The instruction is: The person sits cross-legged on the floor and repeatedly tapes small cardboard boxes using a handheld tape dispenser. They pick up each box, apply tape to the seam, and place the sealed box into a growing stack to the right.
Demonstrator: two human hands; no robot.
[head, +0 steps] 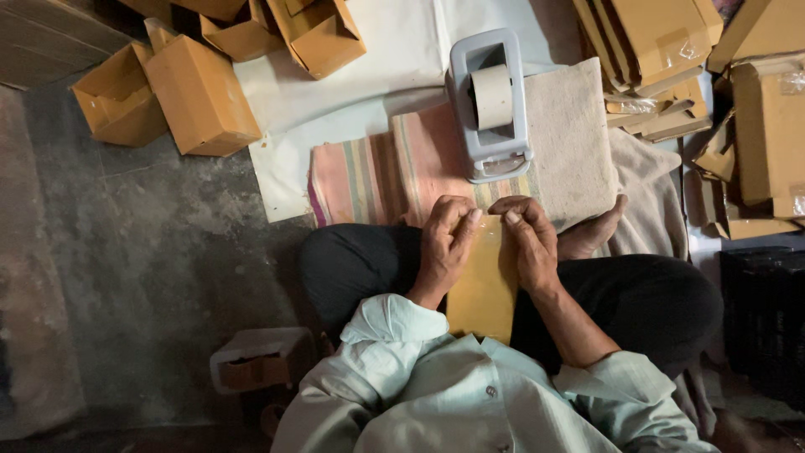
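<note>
I sit cross-legged on the floor with a small flat brown cardboard box (485, 289) held upright in my lap. My left hand (444, 243) grips its left side and my right hand (527, 239) grips its right side, the fingertips of both pressed at the top edge. A grey tape dispenser (490, 105) with a brown tape roll stands just beyond my hands on a folded cloth. My bare foot (591, 235) shows to the right of my right hand.
Open brown cardboard boxes (197, 92) lie at the upper left. Stacks of flat boxes (662, 50) fill the upper right. Striped and beige cloths (377, 176) cover the floor ahead. A small white holder (260, 361) sits at my left, a dark crate (763, 319) at my right.
</note>
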